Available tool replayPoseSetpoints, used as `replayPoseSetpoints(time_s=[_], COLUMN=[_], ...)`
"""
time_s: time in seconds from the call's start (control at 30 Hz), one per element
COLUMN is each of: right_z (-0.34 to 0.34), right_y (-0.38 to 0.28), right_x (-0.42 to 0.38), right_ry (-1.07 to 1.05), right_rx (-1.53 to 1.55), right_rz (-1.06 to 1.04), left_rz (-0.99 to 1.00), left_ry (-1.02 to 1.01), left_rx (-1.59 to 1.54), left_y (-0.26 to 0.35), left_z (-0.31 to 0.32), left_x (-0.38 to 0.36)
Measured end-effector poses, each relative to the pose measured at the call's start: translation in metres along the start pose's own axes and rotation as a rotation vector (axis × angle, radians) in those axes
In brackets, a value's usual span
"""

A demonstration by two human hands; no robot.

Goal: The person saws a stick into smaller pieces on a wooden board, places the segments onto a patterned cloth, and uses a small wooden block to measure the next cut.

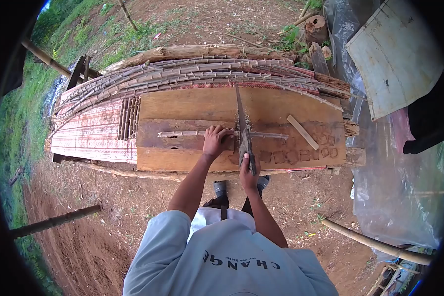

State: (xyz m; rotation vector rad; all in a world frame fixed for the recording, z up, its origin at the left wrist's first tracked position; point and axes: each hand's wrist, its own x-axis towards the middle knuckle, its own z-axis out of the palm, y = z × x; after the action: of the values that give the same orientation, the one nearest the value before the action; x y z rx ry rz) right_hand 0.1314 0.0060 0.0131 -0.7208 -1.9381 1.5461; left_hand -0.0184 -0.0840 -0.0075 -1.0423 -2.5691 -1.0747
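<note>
A knobbly stem (269,134) lies crosswise on the brown wooden board (182,106). My left hand (216,141) is closed over the stem near its middle, just left of the saw. In my right hand (248,165) is the handle of a hand saw (240,111), whose blade points away from me and crosses the stem. Pale sawdust lies on the board beside the blade. A flat wooden stick (303,132) rests at an angle on the right part of the board.
Long stems (182,74) lie in a bundle along the far side. Short cut pieces (129,118) sit in a row on the patterned cloth (89,130) at left. Plastic sheeting (399,192) hangs at right. A bamboo pole (375,241) stands near the lower right.
</note>
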Motion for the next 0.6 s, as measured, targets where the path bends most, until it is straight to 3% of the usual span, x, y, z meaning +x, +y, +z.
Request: replayPoseSetpoints(time_s=[0.6], right_z=[0.011], right_y=[-0.011], right_x=[0.004], right_ry=[-0.018], right_rx=[-0.005], right_rz=[0.010], left_rz=[-0.014], left_ry=[0.002], left_rx=[0.022], left_y=[0.001], left_z=[0.002], left_x=[0.000])
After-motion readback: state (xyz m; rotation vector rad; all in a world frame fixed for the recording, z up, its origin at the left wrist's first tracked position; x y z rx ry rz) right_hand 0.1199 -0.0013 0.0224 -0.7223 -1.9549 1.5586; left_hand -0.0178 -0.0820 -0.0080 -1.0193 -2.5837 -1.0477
